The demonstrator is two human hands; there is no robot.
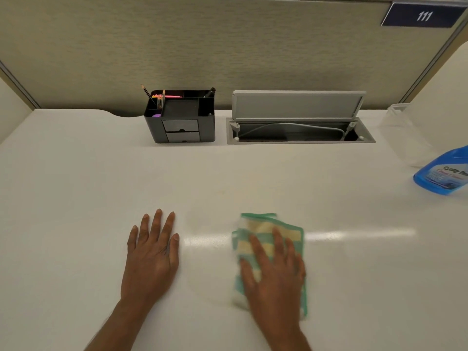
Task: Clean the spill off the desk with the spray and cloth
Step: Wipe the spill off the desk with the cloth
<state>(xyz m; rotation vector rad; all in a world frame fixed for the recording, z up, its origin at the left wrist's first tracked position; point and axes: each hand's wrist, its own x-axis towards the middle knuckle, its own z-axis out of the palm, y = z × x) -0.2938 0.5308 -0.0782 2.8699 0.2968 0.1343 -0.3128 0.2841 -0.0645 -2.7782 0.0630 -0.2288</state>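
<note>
A folded cloth (263, 229) with green and yellow stripes lies on the white desk (76, 186), near the front and right of centre. My right hand (274, 272) presses flat on top of it, fingers spread; both are motion-blurred. A faint wet smear (207, 239) shows on the desk just left of the cloth. My left hand (152, 254) rests flat on the desk to the left, fingers apart, holding nothing. The blue spray bottle (442, 173) stands at the right edge, partly cut off.
A black desk organiser (181, 120) with pencils stands at the back centre. Beside it a grey cable hatch (298, 122) is open with its lid up. A clear plastic container (402, 122) sits at the back right. A fabric partition closes the back.
</note>
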